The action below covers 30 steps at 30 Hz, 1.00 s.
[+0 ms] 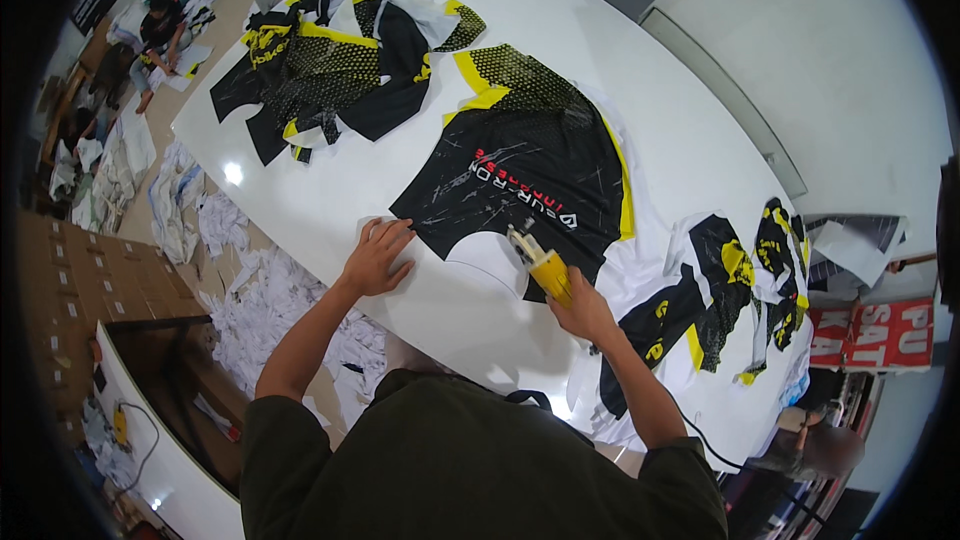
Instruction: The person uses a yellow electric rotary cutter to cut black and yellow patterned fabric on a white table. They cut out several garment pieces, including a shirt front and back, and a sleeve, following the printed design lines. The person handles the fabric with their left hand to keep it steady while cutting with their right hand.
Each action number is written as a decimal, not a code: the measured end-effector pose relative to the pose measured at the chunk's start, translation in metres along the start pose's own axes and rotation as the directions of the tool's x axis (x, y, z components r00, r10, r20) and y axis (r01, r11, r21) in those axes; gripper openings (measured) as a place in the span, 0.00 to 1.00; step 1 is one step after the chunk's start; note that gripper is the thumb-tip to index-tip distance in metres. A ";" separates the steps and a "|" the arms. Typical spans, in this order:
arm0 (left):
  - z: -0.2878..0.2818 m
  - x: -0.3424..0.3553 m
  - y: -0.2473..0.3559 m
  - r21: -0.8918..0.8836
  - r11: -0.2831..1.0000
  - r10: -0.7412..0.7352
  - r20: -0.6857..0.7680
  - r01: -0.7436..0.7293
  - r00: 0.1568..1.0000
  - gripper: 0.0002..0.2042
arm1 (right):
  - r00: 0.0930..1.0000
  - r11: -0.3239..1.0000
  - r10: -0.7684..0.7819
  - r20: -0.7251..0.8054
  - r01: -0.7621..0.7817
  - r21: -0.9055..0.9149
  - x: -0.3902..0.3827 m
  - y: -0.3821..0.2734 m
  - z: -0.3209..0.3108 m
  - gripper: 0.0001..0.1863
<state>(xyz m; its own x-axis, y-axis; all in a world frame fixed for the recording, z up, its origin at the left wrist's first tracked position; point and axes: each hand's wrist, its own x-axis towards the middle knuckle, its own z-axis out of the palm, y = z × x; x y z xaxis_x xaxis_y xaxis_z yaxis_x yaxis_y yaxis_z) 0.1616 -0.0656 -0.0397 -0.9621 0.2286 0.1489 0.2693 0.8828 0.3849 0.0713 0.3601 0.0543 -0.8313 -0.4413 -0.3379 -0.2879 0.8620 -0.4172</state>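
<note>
Your left hand is laid palm down on the white table, with the fingers loosely spread and nothing gripped between them; its fingertips come to the lower left corner of the black cloth piece, but how hard they press, I cannot tell. Your right hand is closed around the yellow body of a hand-held cutter (the far side of this grip is hidden, so I cannot see every finger). The metal head of the cutter is pointing away from you, at the curved lower edge of the cloth piece. This piece lies on the table in front of you, between and beyond your two hands, with a yellow strip along its right side and a dotted yellow pattern at its far end. To the left and farther away, a heap of similar black and yellow pieces rests on the table. To the right, beyond your right hand, more cut pieces lie together with white material. A dark cable runs beside your right arm, and white scraps cover the floor at the left of the table.
</note>
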 end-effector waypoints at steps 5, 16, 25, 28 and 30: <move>0.001 0.003 -0.006 0.040 0.998 0.046 0.003 -0.047 0.999 0.27 | 0.968 0.965 0.248 -0.028 -0.244 0.101 -0.091 -0.014 0.038 0.32; 0.003 0.008 -0.031 -0.135 0.970 0.209 0.028 -0.204 0.977 0.28 | 0.753 0.711 0.654 -0.070 -0.581 0.396 -0.105 -0.221 0.142 0.30; -0.002 0.110 -0.090 -0.225 0.862 0.485 0.099 -0.455 0.869 0.38 | 0.613 0.651 0.744 -0.264 -0.577 0.493 -0.044 -0.293 0.165 0.26; -0.003 0.151 -0.095 -0.157 0.850 0.525 0.310 -0.502 0.792 0.47 | 0.588 0.620 0.770 -0.247 -0.600 0.505 -0.037 -0.305 0.169 0.26; -0.001 0.164 -0.096 -0.125 0.842 0.525 0.415 -0.525 0.743 0.50 | 0.584 0.628 0.766 -0.267 -0.594 0.502 -0.033 -0.308 0.172 0.26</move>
<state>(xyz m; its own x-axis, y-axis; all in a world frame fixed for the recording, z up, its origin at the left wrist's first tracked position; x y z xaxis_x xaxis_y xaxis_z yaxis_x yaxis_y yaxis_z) -0.0218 -0.1132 -0.0514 -0.5919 0.8034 -0.0649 0.7372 0.5722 0.3593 0.2695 0.0662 0.0486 -0.8336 0.4692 -0.2914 0.5515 0.6783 -0.4855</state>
